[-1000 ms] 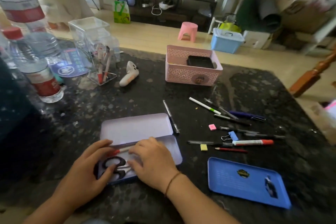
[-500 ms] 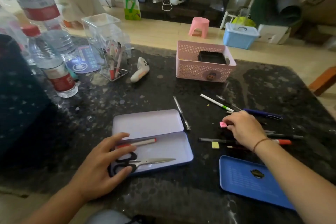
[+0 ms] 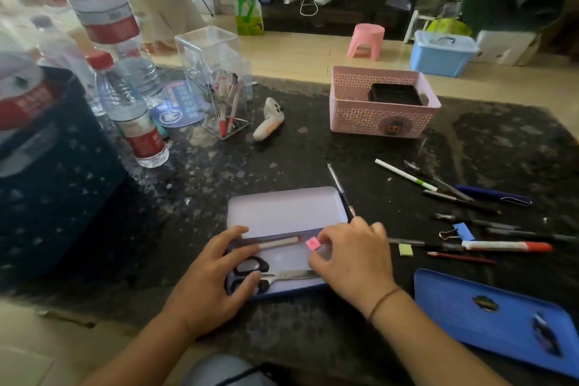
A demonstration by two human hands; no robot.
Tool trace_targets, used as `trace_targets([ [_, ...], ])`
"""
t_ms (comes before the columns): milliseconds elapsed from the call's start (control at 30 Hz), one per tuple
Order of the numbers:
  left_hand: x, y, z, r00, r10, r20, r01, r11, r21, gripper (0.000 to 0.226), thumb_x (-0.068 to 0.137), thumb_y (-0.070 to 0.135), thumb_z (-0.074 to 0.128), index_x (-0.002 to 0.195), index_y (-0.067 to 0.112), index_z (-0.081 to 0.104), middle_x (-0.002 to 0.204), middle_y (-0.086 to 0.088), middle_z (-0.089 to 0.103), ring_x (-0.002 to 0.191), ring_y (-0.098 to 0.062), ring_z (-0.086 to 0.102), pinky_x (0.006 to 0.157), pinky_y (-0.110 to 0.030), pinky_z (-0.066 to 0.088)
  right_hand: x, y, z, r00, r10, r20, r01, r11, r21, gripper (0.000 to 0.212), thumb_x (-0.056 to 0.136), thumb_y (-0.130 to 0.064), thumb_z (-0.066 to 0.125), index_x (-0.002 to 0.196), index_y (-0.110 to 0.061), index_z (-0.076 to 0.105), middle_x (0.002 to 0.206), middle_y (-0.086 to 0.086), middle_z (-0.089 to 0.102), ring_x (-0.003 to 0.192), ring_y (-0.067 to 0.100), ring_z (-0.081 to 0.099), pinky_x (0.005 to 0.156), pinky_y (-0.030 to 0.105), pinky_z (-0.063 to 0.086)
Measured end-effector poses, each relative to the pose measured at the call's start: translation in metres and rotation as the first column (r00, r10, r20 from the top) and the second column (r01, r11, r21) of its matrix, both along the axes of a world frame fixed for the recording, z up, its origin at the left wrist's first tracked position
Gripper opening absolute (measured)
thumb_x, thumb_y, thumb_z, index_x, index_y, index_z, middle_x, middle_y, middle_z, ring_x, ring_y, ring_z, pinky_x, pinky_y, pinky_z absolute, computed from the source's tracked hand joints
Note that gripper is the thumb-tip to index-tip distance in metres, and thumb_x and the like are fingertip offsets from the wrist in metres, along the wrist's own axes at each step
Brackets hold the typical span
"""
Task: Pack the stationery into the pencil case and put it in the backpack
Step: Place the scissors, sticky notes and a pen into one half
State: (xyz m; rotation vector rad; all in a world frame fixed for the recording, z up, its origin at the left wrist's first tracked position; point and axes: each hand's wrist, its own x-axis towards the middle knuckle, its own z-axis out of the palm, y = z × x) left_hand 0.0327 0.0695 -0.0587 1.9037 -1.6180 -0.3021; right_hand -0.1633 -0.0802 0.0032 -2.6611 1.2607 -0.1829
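Eraser point(image 3: 312, 242), small and pink, sits pinched between the fingertips of the right hand point(image 3: 352, 260), which hovers over the right end of the open pencil case point(image 3: 286, 213). The pencil case lies on the dark stone table point(image 3: 282, 160) with its pale lid folded back away from the person. Inside its tray a marker point(image 3: 279, 242) with a red tip lies along the far side, and black-handled scissors point(image 3: 269, 274) lie along the near side, blades pointing right. The left hand point(image 3: 216, 282) rests with loosely spread fingers on the left end of the case, its fingertips on the scissor handles, gripping nothing. Touching the case's right far corner lies a dark pen point(image 3: 340, 189). Further right of the case, pens, a yellow eraser point(image 3: 406, 250), a blue binder clip point(image 3: 457, 232), a red-capped marker point(image 3: 507, 246) and a red pencil point(image 3: 460, 257) lie scattered. A blue tray point(image 3: 501, 323) lies near the table's edge, right of the case. Beyond the case stand a pink basket point(image 3: 382, 116), a white controller point(image 3: 268, 119), a clear pen holder point(image 3: 219, 88) and water bottles point(image 3: 134, 122). The backpack cannot be identified with certainty.
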Motion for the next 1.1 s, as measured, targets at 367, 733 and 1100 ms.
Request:
trace_targets([
  [367, 0.001, -0.001, 0.003, 0.999, -0.016, -0.043, 0.012, 0.997, -0.081, 0.054, 0.088, 0.068, 0.044, 0.115, 0.029, 0.07, 0.144, 0.012, 0.047, 0.13, -0.002, 0.047, 0.107, -0.017, 0.037, 0.013, 0.003, -0.018, 0.995, -0.08, 0.059, 0.082, 0.996, -0.027, 0.029, 0.091, -0.047, 0.047, 0.094, -0.028, 0.069, 0.088, -0.009, 0.064, 0.089, 0.016, 0.049, 0.08, 0.037, 0.037],
  [733, 0.0, -0.004, 0.004, 0.998, -0.039, -0.05, 0.033, 0.992, -0.12, 0.054, 0.086, 0.069, 0.045, 0.111, 0.026, 0.068, 0.135, 0.006, 0.054, 0.126, -0.003, 0.051, 0.105, -0.013, 0.036, -0.133, -0.077, 0.008, 0.995, -0.101, -0.001, 0.1, 0.99, 0.103, 0.022, 0.078, -0.03, 0.063, 0.1, -0.035, 0.065, 0.098, -0.015, 0.062, 0.098, 0.009, 0.056, 0.083, 0.029, 0.049],
  [1100, 0.0, -0.003, 0.007, 0.996, -0.043, -0.078, 0.037, 0.996, -0.079, 0.056, 0.085, 0.071, 0.045, 0.112, 0.028, 0.066, 0.137, 0.01, 0.052, 0.13, 0.001, 0.046, 0.105, -0.011, 0.034, -0.104, -0.054, -0.004, 0.992, -0.117, -0.053, 0.117, 0.993, 0.005, 0.012, 0.087, -0.033, 0.055, 0.086, -0.023, 0.061, 0.083, -0.006, 0.061, 0.08, 0.014, 0.057, 0.073, 0.03, 0.049],
])
